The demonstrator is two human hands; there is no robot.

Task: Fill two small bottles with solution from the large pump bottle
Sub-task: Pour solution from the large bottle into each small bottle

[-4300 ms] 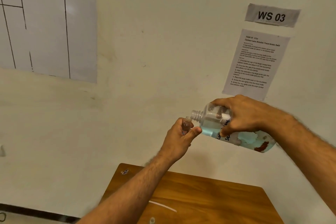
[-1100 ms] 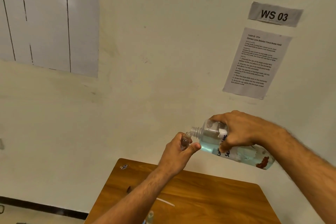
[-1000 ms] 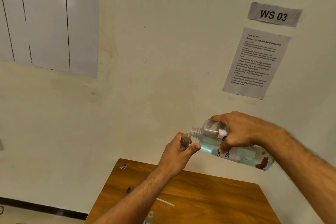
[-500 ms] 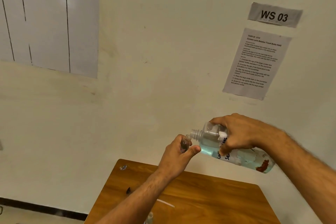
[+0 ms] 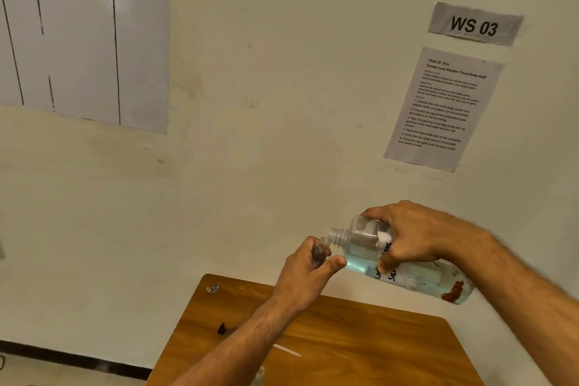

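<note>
I keep the small bottle (image 5: 319,255) upright in my left hand (image 5: 308,273), which grips it, its mouth touching the neck of the large bottle (image 5: 404,263) at its 3 o'clock. My right hand (image 5: 419,236) grasps that one, tipped above the worktop (image 5: 360,341). I judge a slow tilt with mouths aligned avoids spilling.

Wooden table (image 5: 360,338): black cap (image 5: 221,328), white strip (image 5: 287,350).
</note>
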